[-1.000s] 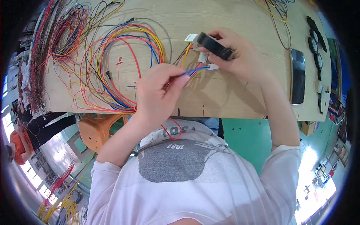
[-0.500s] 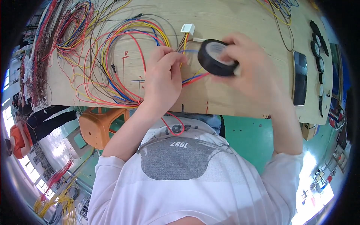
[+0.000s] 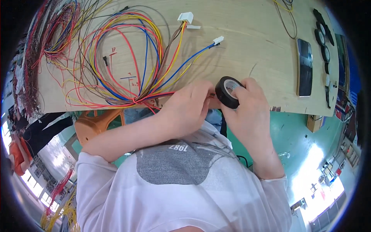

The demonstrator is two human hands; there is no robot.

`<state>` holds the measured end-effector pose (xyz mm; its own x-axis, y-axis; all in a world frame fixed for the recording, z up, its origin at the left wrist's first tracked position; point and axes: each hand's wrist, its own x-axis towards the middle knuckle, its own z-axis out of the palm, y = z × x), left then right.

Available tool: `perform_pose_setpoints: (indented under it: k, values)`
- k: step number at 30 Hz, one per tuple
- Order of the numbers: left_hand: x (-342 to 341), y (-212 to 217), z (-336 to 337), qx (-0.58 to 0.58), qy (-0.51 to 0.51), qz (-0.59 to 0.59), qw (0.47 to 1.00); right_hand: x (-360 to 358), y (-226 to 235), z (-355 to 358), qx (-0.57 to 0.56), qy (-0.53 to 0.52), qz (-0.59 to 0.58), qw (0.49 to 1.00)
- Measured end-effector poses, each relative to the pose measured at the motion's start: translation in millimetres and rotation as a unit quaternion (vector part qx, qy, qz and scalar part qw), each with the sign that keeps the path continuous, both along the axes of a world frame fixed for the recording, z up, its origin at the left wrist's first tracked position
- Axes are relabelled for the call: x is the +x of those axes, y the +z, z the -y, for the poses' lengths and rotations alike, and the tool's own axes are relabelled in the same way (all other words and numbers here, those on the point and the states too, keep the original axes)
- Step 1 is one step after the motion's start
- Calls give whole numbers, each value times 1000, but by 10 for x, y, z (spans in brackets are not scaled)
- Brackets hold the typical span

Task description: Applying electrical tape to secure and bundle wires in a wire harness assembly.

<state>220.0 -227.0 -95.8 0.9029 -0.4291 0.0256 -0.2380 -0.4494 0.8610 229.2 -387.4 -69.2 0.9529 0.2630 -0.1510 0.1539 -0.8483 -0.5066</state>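
My right hand (image 3: 249, 106) is closed on a roll of black tape (image 3: 225, 94), the thumb at its core. Just left of the roll, at the table's near edge, my left hand (image 3: 187, 106) pinches the end of a red wire branch (image 3: 164, 94); its fingertips hide most of what they grip. That branch comes from a coiled wire harness (image 3: 145, 97) of red, yellow, blue and brown wires lying to the left. Two other branches fan out beyond my left hand, one ending in a large white connector (image 3: 185, 17), the other in a small white connector (image 3: 218, 40).
A phone (image 3: 304, 67) lies at the right, beside a row of black tape rolls (image 3: 320, 37). More wire bundles (image 3: 62, 34) cover the far left. An orange stool (image 3: 91, 125) stands under the near edge, and a person in orange (image 3: 20, 154) is off left.
Both hands have come nearer to me, the left one also rightward and the right one slightly leftward. The tape roll now meets my left fingertips. The blue and yellow branch lies free on the table.
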Motion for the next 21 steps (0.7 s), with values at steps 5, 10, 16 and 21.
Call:
perform_pose_setpoints:
  k: [5, 10, 16, 21]
  values:
    - [136, 39, 3, 90, -52, -60, 993, -50, 138, 301, 160, -109, -201, 960]
    - [304, 151, -39, 75, -77, -170, 980, -412, 442, 356, 257, -221, -317, 886]
    - [137, 230, -133, -102, -102, -213, 966, -614, 265, 108, 130, -26, -75, 988]
    - [-53, 235, -10, -117, -85, -56, 988, -666, 176, 22, 128, -26, -13, 991]
